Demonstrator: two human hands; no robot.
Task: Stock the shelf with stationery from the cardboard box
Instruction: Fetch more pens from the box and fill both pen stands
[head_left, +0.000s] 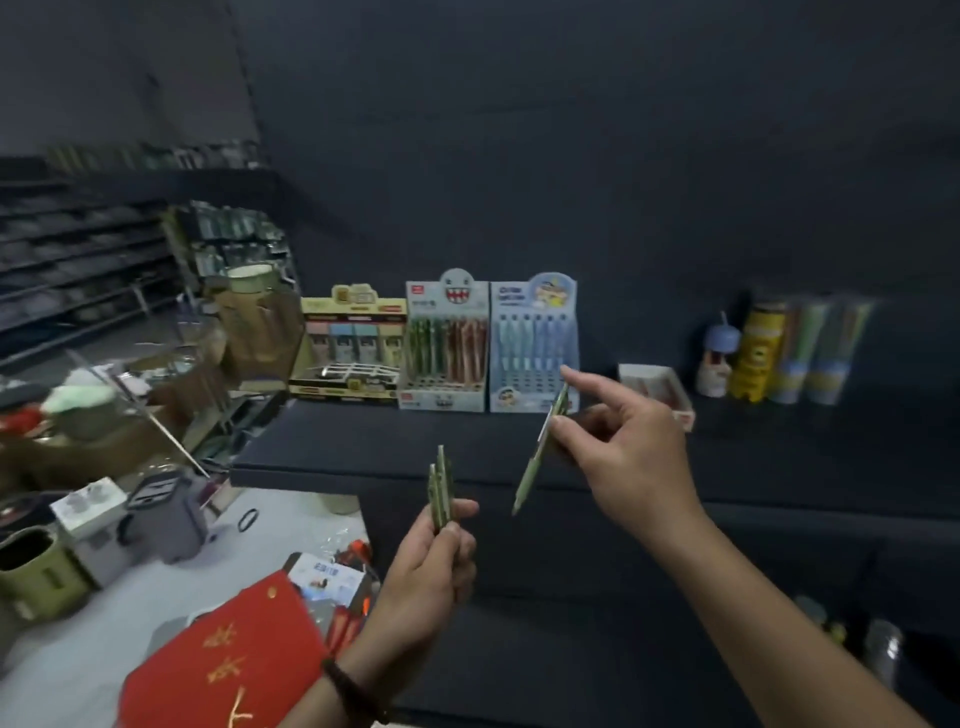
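- Left hand (434, 564): fingers grasp a small bunch of green pens (440, 487), upright.
- Right hand (631, 449): fingers pinch one green pen (539, 452), tilted, above the dark shelf (363, 441).

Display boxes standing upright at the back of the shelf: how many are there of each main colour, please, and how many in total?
Yellow box: 1
Pale grey box: 1
Blue box: 1
Total: 3
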